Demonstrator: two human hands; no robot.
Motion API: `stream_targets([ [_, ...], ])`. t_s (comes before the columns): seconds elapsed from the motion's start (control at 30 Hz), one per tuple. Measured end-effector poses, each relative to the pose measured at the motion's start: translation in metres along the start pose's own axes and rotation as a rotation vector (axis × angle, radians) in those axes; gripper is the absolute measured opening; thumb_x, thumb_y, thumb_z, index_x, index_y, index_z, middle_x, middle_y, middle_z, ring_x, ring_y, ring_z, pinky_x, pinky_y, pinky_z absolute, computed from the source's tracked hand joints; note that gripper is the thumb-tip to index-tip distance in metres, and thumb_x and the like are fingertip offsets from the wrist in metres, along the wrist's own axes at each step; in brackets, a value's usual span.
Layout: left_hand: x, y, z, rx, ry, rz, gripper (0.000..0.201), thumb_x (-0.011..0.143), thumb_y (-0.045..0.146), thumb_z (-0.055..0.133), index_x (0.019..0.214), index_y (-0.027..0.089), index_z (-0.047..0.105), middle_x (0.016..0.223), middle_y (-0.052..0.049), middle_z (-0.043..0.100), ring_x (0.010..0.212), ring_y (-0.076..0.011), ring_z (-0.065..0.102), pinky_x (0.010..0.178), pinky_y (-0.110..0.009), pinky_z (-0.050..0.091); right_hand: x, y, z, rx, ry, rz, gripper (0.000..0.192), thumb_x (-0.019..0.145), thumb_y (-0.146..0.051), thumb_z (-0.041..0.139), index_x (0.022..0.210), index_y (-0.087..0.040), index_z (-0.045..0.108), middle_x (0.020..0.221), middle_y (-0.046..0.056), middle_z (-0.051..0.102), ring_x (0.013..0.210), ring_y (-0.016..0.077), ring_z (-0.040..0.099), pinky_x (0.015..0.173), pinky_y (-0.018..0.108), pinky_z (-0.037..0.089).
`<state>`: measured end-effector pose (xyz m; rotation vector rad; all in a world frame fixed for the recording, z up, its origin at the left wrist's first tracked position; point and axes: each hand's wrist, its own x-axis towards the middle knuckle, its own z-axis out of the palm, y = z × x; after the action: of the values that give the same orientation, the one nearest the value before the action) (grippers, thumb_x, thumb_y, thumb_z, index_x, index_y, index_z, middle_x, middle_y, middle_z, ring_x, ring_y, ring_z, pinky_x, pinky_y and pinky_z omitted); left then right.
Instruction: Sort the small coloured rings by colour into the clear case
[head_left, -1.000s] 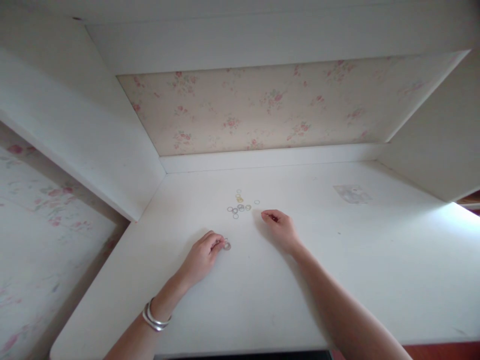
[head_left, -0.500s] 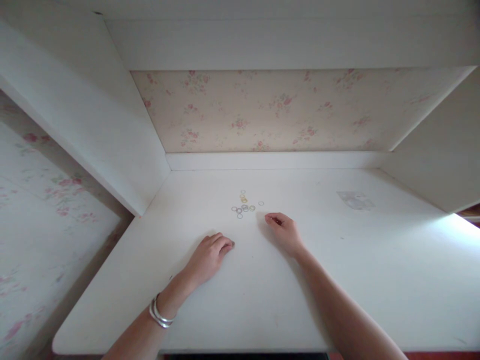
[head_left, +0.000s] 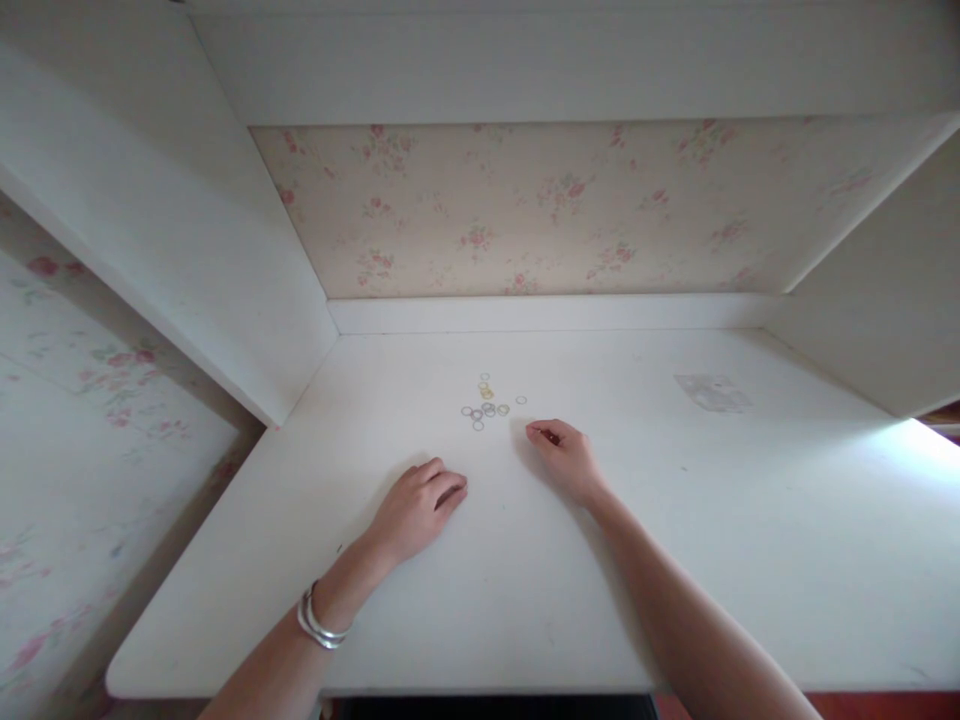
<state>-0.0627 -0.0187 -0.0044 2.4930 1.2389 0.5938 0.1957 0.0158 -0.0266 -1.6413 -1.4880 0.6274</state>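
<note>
The head view shows a loose cluster of thin round rings, some silver-grey and some yellow, lying flat on a smooth white tabletop, left of its middle and beyond both hands. Being round, the rings have no evident long axis and point no particular way; their openings face up. The yellow rings sit mostly toward the far part of the cluster, with several silver-grey ones overlapping or close together nearer, and one lone thin grey ring apart to the right. The left hand rests low over the table, near and left of the rings, fingers bent toward the thumb with a dark gap behind the tips; whether it pinches anything cannot be told. Shiny silver-coloured bangles circle that wrist. The right hand lies just to the near right of the cluster, curled, thumb and fingertips gathered and aimed left; what, if anything, sits between them is too small to make out. Well to the far right lies a thin, pale, translucent-looking sheet, its longer side running roughly left to right.
</note>
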Motion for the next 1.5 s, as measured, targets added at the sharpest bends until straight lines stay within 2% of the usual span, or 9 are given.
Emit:
stream_targets([
  [0.53,-0.0001,0.0019,-0.0029,-0.002,0.03,-0.01,0.021,0.091,0.03,0.046,0.093,0.022,0.065,0.087,-0.002,0.059,0.078,-0.0132,0.057,0.077,-0.026,0.046,-0.0018,-0.0013,0.0006,-0.078,-0.029,-0.032,0.025,0.08,-0.036,0.05,0.087,-0.023,0.07,0.086,0.003,0.068,0.074,0.0158,0.059,0.07,0.028,0.044],
  [1.5,-0.0013,0.0018,-0.0035,0.043,0.011,-0.013,0.023,0.092,0.026,0.041,0.091,0.021,0.064,0.086,-0.003,0.057,0.077,-0.0131,0.057,0.075,-0.026,0.046,-0.0028,-0.0054,0.0004,-0.093,-0.022,-0.044,0.029,0.081,-0.04,0.048,0.088,-0.021,0.07,0.084,0.004,0.067,0.072,0.0157,0.058,0.067,0.028,0.043],
])
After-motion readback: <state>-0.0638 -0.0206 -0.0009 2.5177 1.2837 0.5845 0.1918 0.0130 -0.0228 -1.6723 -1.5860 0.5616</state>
